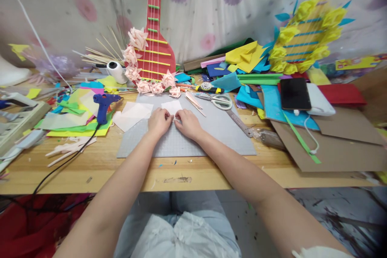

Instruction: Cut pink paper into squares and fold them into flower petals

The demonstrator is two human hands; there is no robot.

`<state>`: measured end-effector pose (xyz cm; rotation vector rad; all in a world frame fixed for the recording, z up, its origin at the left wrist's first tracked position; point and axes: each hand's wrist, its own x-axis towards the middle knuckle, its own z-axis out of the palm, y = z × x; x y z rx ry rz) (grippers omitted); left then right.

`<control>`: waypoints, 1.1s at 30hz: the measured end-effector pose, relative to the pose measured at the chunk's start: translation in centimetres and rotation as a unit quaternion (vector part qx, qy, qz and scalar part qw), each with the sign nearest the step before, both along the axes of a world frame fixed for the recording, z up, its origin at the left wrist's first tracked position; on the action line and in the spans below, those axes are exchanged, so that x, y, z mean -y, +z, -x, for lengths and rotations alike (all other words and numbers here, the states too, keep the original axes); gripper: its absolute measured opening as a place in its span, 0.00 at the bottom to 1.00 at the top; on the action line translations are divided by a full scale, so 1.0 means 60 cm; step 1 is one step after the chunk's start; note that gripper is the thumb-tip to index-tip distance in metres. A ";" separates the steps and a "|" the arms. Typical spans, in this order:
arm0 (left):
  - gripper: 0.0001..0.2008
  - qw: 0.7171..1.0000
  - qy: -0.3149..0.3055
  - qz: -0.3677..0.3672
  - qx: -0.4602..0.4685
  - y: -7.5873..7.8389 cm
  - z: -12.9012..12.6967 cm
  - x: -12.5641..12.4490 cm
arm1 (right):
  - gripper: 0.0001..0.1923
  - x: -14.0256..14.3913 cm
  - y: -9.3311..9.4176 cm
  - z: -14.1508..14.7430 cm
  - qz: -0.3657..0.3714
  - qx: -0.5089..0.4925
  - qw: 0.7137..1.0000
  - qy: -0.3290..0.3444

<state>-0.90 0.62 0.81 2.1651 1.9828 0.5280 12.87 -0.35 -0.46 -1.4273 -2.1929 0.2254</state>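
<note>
Over the grey cutting mat (223,141), my left hand (160,121) and my right hand (188,123) meet with bent fingers and thumbs pinched together. A tiny whitish bit shows between the fingertips, too small to name. Just beyond them lies a pale square of paper (172,106) on the mat. Larger pale pink paper sheets (133,115) rest left of my left hand. To the right of my right hand are narrow pale pink paper strips (195,104) and scissors (221,101) with light green handles.
A red paper guitar (154,54) with pink paper flowers leans at the back; a yellow-flowered one (305,40) stands right. A blue glue gun (104,107), with its cord, sits on coloured sheets at left. A ruler (238,123), cardboard (338,145) and a black device (295,94) lie right.
</note>
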 end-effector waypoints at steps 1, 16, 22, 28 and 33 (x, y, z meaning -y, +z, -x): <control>0.10 1.000 0.000 -0.002 -0.001 0.000 0.000 0.000 | 0.06 0.000 0.000 0.000 0.000 0.002 1.000 0.000; 0.08 0.998 0.015 -0.066 -0.004 -0.004 -0.005 0.009 | 0.08 0.001 0.000 0.001 0.001 0.037 0.999 -0.008; 0.08 0.995 -0.031 -0.089 -0.022 -0.009 0.001 0.006 | 0.09 0.004 0.002 0.000 0.002 0.041 0.999 -0.003; 0.11 0.995 -0.037 -0.089 -0.010 -0.010 0.009 0.010 | 0.09 0.002 0.001 -0.001 0.003 0.048 0.999 0.000; 0.11 0.998 -0.026 -0.063 -0.004 -0.007 0.013 0.018 | 0.08 0.002 0.000 -0.001 0.005 0.045 0.999 -0.003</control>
